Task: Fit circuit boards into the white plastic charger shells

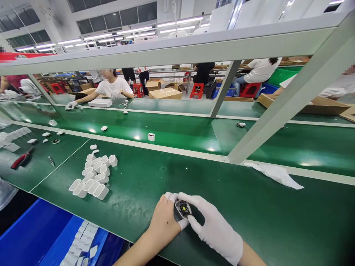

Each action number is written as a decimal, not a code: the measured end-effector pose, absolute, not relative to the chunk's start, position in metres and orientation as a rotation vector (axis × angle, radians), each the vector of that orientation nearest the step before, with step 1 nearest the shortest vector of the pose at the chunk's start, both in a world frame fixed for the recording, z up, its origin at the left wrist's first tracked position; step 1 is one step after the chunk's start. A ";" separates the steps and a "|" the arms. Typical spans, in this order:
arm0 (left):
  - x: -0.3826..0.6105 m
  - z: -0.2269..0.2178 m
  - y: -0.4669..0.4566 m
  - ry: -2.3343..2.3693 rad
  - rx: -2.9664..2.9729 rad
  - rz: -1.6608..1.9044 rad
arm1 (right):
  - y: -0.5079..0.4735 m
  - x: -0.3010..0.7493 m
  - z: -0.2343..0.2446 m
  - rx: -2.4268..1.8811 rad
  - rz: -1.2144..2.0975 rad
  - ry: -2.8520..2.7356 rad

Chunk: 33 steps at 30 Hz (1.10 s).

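Note:
Near the front edge of the green table, my left hand (164, 218) and my right hand (215, 226) close around a small white plastic case (178, 212) from both sides. White finger cots cover the left fingertips, while a white glove covers the right hand. A black electronic insert (184, 209) with a yellow spot shows inside the case's open top. Fingers hide the case's outer sides. To the left of my hands lies a loose pile of empty white cases (94, 181), most with their openings up.
Behind the table runs a green conveyor belt (183, 135) carrying a white case (151, 137). A slanted metal post (266, 114) rises at right, beside a white cloth (277, 175). Red-handled pliers (22, 159) lie left. Below is a blue bin (22, 236). A co-worker (112, 87) sits opposite.

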<state>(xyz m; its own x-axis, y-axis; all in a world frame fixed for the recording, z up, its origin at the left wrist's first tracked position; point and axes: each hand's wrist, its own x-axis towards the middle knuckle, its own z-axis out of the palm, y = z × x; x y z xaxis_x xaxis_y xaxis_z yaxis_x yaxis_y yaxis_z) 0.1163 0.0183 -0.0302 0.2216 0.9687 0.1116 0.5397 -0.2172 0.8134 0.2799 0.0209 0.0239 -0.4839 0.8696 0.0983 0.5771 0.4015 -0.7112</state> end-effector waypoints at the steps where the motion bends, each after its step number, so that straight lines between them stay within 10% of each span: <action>1: 0.118 -0.032 0.017 1.416 1.862 0.846 | 0.022 0.280 0.026 -1.206 0.865 -2.238; 33: 0.126 -0.025 0.013 1.659 1.860 0.255 | 0.000 0.273 0.005 -1.451 0.817 -1.971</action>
